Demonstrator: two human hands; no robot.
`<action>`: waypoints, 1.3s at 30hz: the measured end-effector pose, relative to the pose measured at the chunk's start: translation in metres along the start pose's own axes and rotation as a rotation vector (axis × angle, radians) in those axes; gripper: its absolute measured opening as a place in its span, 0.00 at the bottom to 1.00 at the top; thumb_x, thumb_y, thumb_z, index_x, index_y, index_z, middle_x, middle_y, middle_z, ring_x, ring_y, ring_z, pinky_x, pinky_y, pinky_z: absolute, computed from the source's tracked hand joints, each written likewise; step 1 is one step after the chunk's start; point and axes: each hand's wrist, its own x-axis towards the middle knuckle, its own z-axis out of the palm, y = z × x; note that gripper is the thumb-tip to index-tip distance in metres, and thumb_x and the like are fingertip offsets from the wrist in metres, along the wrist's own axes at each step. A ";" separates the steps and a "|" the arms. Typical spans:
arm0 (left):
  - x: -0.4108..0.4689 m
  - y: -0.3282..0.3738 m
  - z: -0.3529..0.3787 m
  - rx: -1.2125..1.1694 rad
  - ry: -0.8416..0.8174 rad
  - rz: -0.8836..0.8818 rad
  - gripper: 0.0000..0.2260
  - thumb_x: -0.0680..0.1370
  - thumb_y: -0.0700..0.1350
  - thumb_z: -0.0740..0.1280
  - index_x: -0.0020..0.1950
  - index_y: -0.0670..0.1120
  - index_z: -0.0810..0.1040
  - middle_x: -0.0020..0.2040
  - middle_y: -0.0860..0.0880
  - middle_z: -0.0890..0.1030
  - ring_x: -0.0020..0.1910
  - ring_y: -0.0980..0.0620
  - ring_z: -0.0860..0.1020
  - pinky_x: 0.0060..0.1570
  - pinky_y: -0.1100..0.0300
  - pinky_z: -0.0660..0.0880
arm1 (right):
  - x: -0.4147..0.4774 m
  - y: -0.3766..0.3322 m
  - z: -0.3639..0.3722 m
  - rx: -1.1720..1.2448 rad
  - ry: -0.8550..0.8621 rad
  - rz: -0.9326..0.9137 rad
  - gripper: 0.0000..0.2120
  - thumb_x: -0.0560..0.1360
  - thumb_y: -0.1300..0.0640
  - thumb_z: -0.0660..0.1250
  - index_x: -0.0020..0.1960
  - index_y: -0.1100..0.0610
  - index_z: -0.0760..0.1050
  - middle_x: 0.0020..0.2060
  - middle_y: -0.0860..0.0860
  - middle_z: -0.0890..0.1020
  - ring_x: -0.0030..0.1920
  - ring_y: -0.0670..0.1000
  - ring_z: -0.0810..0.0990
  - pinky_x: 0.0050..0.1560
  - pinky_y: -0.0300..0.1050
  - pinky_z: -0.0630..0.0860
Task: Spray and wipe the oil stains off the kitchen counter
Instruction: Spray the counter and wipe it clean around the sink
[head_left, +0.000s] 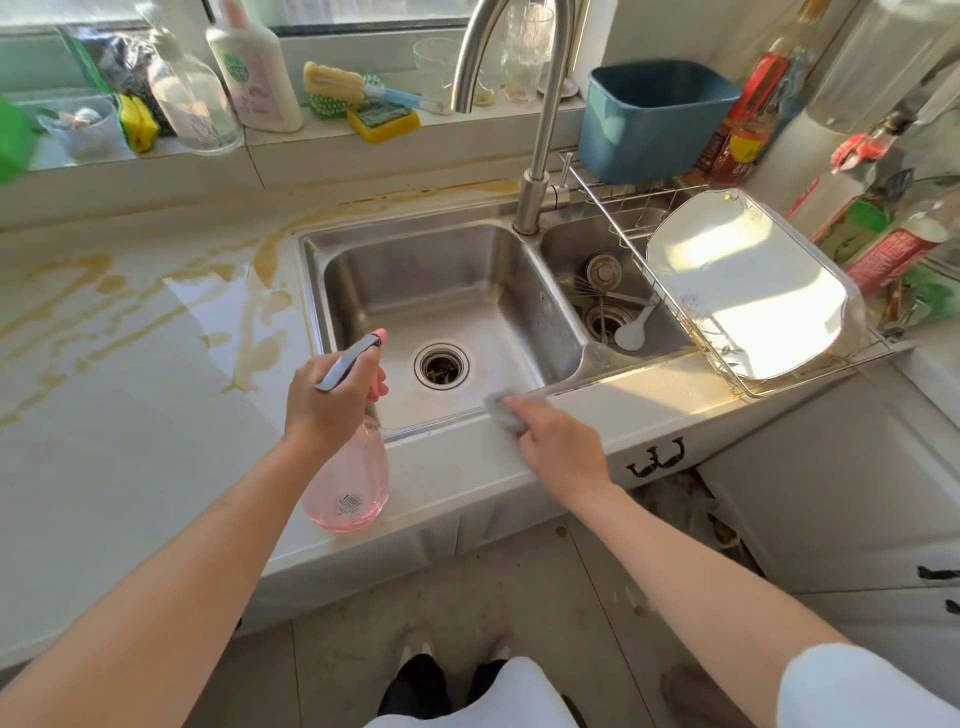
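Note:
My left hand (327, 402) grips the neck of a pink spray bottle (349, 480), holding it above the counter's front strip with the nozzle pointing up and away. My right hand (558, 449) presses a small grey cloth (505, 411) onto the white counter (130, 441) at the sink's front rim. Yellow-brown oil stains (83, 306) streak the counter left of the sink, and more oil stains run along the back edge behind it.
A steel double sink (447, 301) with a tall faucet (540, 156) sits in the middle. A wire rack holds a white tray (748, 291) on the right. A blue bin (649, 119), bottles and sponges line the windowsill and right wall.

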 end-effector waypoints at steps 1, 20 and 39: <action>0.000 -0.001 -0.001 -0.005 0.010 0.005 0.20 0.78 0.51 0.62 0.29 0.41 0.79 0.36 0.46 0.85 0.42 0.45 0.84 0.48 0.48 0.78 | 0.003 0.020 -0.009 0.025 0.082 0.056 0.24 0.75 0.64 0.59 0.68 0.46 0.70 0.61 0.49 0.78 0.54 0.54 0.79 0.47 0.49 0.77; -0.016 -0.003 -0.003 0.053 0.110 0.049 0.18 0.75 0.55 0.59 0.28 0.50 0.77 0.33 0.49 0.84 0.37 0.48 0.83 0.44 0.46 0.79 | -0.016 -0.085 0.069 0.044 -0.229 -0.260 0.26 0.81 0.57 0.51 0.78 0.55 0.50 0.77 0.52 0.54 0.77 0.50 0.49 0.76 0.47 0.44; -0.032 -0.027 -0.043 0.144 0.318 0.034 0.24 0.74 0.59 0.57 0.38 0.40 0.81 0.35 0.41 0.83 0.37 0.40 0.81 0.43 0.45 0.78 | -0.003 -0.077 0.068 -0.175 -0.390 -0.423 0.36 0.70 0.42 0.31 0.78 0.49 0.41 0.78 0.54 0.42 0.77 0.55 0.37 0.74 0.49 0.32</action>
